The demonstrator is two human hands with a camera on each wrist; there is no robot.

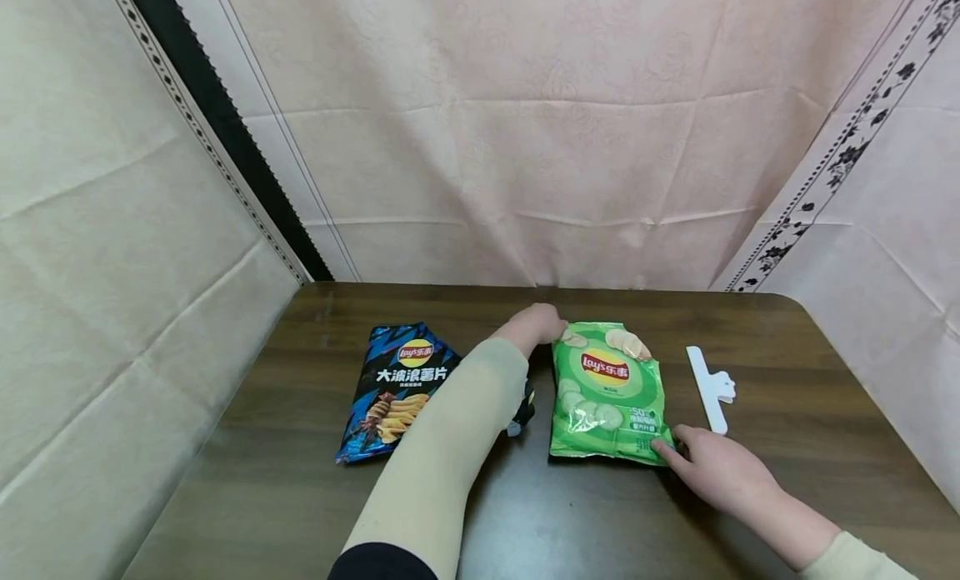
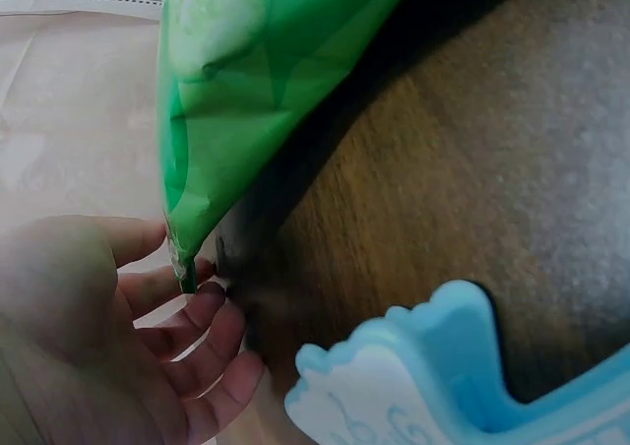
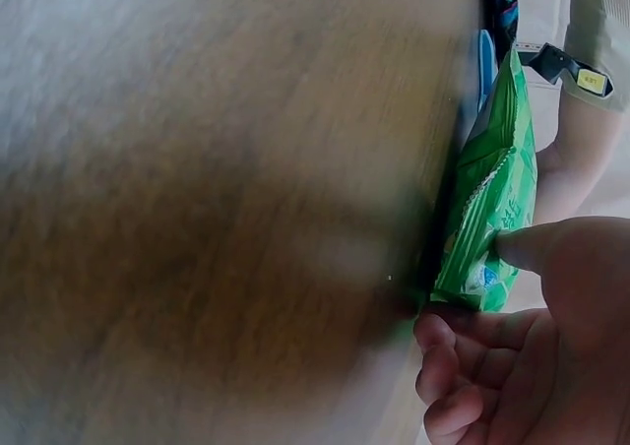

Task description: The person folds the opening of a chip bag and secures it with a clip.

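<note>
A green Lay's chip bag (image 1: 606, 397) lies face up on the brown table. My left hand (image 1: 534, 325) reaches across and pinches its upper left corner; in the left wrist view the thumb and forefinger meet at that green tip (image 2: 197, 199). At the lower right corner, my right hand (image 1: 722, 470) holds the bag with the thumb on top and the fingers under the edge, as the right wrist view shows. A white bag clip (image 1: 711, 388) lies right of the bag. A light blue clip-like piece with a scalloped end (image 2: 463, 356) lies near my left hand, mostly hidden by the forearm in the head view.
A dark blue Lay's chip bag (image 1: 397, 392) lies to the left, its right side partly covered by my left forearm. The wooden table (image 1: 255, 480) ends at a pale cloth wall (image 1: 480, 163) behind, with more cloth at both sides.
</note>
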